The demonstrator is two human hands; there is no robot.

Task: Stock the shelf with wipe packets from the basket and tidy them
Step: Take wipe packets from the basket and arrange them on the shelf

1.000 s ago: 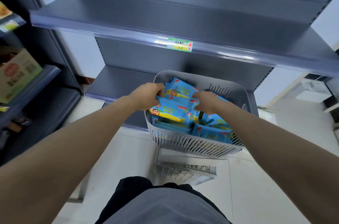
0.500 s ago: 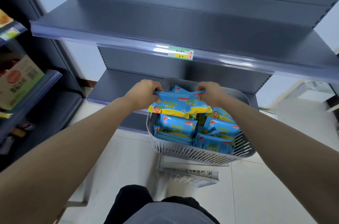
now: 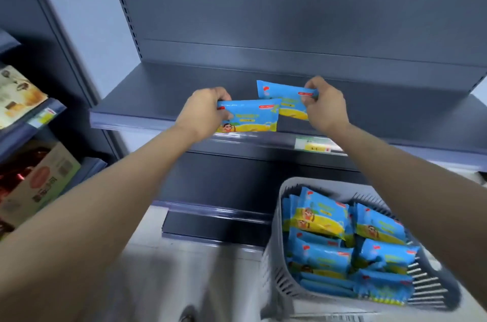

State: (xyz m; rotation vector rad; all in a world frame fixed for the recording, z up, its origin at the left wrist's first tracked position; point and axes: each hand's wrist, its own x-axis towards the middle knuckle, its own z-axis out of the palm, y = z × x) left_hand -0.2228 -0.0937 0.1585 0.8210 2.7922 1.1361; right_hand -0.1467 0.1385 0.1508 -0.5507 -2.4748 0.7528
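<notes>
Head view, the only one I have: my left hand (image 3: 208, 108) grips the left end of the near packet (image 3: 250, 117), fingers curled over its top edge. My right hand (image 3: 325, 105) pinches the right end of the far packet (image 3: 286, 99), which sits farther back with its lower left corner hidden behind the near one. Both hang over the front half of the shelf (image 3: 147, 108); whether either touches the board, I cannot tell from here. The basket (image 3: 276, 255) is below and to the right with plenty of stock (image 3: 324, 242) in it, so I judge this is early in the job. To do this step well, I'd set the far packet down first, close to the back panel (image 3: 290, 32). Then I'd bring the near packet in line beside it, print facing forward and the right way up. These wrappers look soft and slippery, so I'd let go only once each one rests on the board, or it may slide off the front lip above the label (image 3: 313, 145). I'd start at one side so the row builds evenly.
</notes>
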